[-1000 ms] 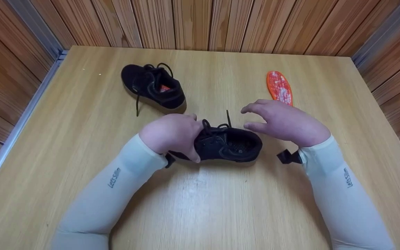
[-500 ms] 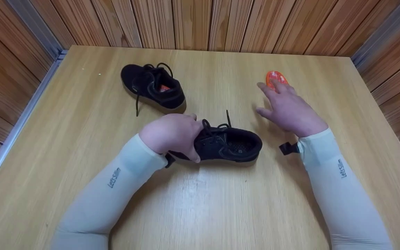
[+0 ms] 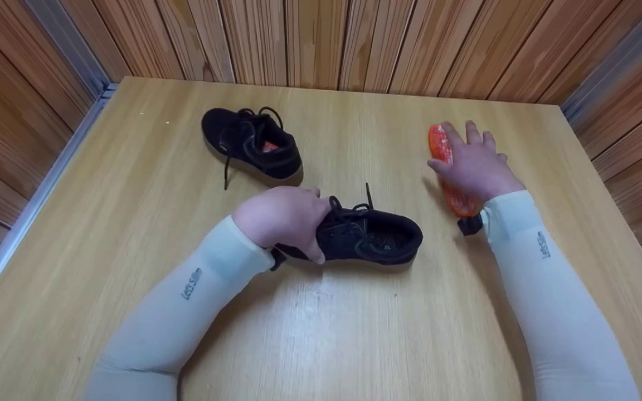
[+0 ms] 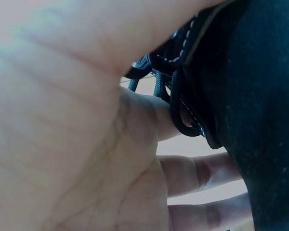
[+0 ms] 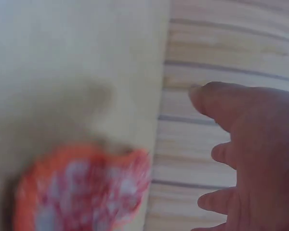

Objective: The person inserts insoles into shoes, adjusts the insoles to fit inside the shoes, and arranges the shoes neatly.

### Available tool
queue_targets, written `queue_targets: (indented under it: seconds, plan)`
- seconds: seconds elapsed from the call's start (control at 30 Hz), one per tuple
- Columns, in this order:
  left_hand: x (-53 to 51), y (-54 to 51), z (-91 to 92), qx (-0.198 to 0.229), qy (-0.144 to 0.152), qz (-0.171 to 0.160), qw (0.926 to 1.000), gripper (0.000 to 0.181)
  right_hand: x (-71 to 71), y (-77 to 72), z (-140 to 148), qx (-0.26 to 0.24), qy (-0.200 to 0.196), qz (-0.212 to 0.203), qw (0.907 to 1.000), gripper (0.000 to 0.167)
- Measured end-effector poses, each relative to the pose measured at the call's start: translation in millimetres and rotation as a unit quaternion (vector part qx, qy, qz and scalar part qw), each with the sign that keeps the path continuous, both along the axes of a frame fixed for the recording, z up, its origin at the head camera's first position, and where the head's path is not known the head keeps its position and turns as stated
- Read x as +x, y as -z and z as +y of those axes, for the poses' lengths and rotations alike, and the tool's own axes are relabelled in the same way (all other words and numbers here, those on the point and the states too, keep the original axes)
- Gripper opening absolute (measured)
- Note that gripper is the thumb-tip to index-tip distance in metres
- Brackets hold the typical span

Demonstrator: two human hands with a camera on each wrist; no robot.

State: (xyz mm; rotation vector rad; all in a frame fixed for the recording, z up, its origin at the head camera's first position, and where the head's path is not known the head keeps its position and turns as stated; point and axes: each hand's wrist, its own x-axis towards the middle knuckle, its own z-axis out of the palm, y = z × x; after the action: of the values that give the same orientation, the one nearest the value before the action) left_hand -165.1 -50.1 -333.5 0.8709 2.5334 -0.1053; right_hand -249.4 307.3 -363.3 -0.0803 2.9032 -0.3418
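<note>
A black lace-up shoe [image 3: 349, 239] lies on the table with its toe to the left and its dark inside visible. My left hand [image 3: 285, 217] grips its front part, thumb on the near side; the left wrist view shows the fingers curving round past the laces [image 4: 176, 103]. Farther right, my right hand [image 3: 477, 164] is spread above an orange insole [image 3: 460, 200] with a red and white pattern, covering its middle. In the right wrist view the insole [image 5: 86, 187] is blurred and apart from the thumb and fingers [image 5: 216, 199].
A second black shoe [image 3: 251, 145] stands at the back left, a red insole showing inside and one lace hanging onto the table. Wooden plank walls [image 3: 321, 44] close off the back and sides of the table [image 3: 321, 328].
My right hand has moved from beside the near shoe's heel, away and to the right, over the insole, with its fingers spreading. The left hand keeps its grip on the shoe.
</note>
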Motion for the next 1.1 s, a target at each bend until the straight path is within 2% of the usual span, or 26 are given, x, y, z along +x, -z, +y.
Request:
queue_targets:
  seconds: [0.27, 0.47, 0.67, 0.87, 1.1]
  plan:
    - [-1.6, 0.1, 0.5, -0.002, -0.005, -0.001, 1.0, 0.088, -23.8, 0.0, 15.7, 0.012, 0.041, -0.082, 0.9957, 0.102]
    - [-0.8, 0.9, 0.0, 0.014, 0.003, 0.007, 0.9999, 0.082, -34.5, 3.2, 15.5, 0.008, 0.046, -0.132, 0.9902, 0.104]
    - [0.5, 1.9, -0.7, 0.019, 0.002, 0.003, 0.9998, 0.082, -43.3, 2.5, 5.4, -0.008, 0.05, -0.193, 0.9799, 0.107]
    - [1.6, 2.9, 1.0, 0.013, 0.004, -0.001, 0.9999, 0.086, -43.3, 2.5, -0.3, 0.033, 0.059, -0.187, 0.98, 0.105]
    - [0.3, 2.8, -2.0, 0.008, 0.007, 0.005, 0.9999, 0.088, -43.9, 4.6, -5.7, 0.055, 0.064, -0.184, 0.9793, 0.101]
